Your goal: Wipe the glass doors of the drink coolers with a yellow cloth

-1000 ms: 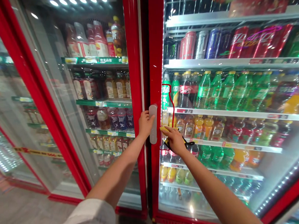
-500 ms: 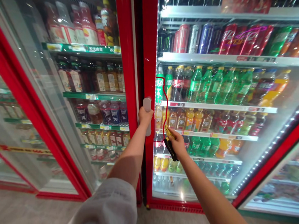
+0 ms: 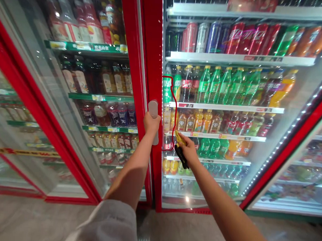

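Handle [image 3: 153,107] sits in my left hand [image 3: 152,123], which is curled around its upper part; the fingers behind are hidden, so I cannot tell how tightly they press. My right hand [image 3: 188,146] pinches a yellow-black thing [image 3: 180,156], too blurred for me to name, in front of the glass [image 3: 194,204]; whether the two touch I cannot tell. Its dark end hangs down past my fingers, so I judge it could drop if that pinch eased. Should the door swing my way, it might knock my right hand, since that arm reaches across it. A slick handle could slide through my left palm too.

A red outline [image 3: 175,114] runs over the glass beside the red frame [image 3: 151,56]. Behind stand bottles [image 3: 226,86] and cans [image 3: 236,38] on white, brightly lit shelves [image 3: 231,108]. Grey floor [image 3: 47,218] spreads below, with a dimmer fridge [image 3: 69,200] to the left and another one to the right
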`<state>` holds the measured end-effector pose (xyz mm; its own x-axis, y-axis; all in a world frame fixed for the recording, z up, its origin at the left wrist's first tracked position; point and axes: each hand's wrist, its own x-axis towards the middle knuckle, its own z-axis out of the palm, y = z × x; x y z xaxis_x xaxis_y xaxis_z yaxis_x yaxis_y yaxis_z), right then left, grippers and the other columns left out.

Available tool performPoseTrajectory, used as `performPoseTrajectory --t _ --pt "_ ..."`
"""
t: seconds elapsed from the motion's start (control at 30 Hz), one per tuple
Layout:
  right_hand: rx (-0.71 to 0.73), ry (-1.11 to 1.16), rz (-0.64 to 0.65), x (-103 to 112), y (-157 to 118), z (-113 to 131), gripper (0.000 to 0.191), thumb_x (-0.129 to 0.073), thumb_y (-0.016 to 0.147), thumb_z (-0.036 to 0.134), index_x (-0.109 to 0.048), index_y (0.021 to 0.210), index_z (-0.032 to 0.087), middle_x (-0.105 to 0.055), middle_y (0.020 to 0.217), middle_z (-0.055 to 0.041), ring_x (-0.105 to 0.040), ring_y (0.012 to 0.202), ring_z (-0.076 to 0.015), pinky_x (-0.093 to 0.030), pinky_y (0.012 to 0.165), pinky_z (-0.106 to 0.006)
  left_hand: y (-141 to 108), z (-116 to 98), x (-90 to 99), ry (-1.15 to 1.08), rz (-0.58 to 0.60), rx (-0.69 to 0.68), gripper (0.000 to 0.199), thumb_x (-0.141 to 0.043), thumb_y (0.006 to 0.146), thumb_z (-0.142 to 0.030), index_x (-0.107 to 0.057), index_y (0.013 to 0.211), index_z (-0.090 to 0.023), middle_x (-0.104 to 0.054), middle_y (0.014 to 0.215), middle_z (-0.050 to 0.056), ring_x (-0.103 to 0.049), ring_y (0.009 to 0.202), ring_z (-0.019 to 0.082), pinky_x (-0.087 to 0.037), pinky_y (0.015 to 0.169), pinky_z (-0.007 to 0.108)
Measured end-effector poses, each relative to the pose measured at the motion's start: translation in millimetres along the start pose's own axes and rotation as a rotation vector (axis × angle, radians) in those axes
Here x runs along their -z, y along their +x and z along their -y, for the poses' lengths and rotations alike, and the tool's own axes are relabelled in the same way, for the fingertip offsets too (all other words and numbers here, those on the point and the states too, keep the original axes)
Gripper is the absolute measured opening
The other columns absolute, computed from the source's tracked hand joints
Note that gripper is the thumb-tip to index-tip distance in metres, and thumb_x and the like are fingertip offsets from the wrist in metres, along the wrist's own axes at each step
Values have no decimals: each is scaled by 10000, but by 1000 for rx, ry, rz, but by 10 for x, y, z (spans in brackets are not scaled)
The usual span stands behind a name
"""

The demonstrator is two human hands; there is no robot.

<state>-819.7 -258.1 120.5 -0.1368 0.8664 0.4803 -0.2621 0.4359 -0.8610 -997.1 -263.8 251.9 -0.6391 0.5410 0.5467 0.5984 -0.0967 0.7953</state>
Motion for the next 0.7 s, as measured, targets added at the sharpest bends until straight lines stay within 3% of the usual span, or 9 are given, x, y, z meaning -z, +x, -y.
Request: performPoseTrajectory --t 0.17,0.33,0.5,0.6,0.7 --pt "10 30 74 -176 -402 198 500 -689 769 231 -733 1268 245 -710 1345 -55 -625 1284 -266 -398 1190 -483 -607 -195 429 6 52 -111 280 -776 776 -313 -591 951 -195 -689 903 28 -674 834 213 -521 785 328" --pt "-12 52 151 -280 -894 512 553 -633 746 181 -717 1289 246 -724 1310 -42 -661 1205 -247 -473 1121 -452 -1190 -403 942 71 144 -280 266 -757 819 -337 -596 968 -186 -665 916 43 -653 878 234 -513 828 356" --pt "59 -65 81 -230 -1269 960 533 -562 663 136 -770 1139 259 -752 1139 -21 -660 1111 -237 -494 1073 -430 -1596 -544 1519 256 247 -614 248 -667 891 -442 -622 906 -199 -604 911 48 -611 936 248 -504 898 393" --pt "146 -113 58 -119 -1438 1276 501 -542 621 129 -785 1041 252 -734 1093 -18 -639 1104 -231 -481 1064 -393 -1705 -583 1722 223 191 -728 401 -728 838 -523 -627 1037 -190 -600 1050 78 -602 1056 266 -500 973 421" --pt "71 -82 131 24 -1610 1572 492 -532 635 162 -773 1055 250 -734 1024 -6 -657 954 -206 -536 908 -334 -1728 -593 1725 67 190 -738 783 -799 744 -604 -510 1335 -180 -540 1314 141 -576 1217 283 -488 1058 444"
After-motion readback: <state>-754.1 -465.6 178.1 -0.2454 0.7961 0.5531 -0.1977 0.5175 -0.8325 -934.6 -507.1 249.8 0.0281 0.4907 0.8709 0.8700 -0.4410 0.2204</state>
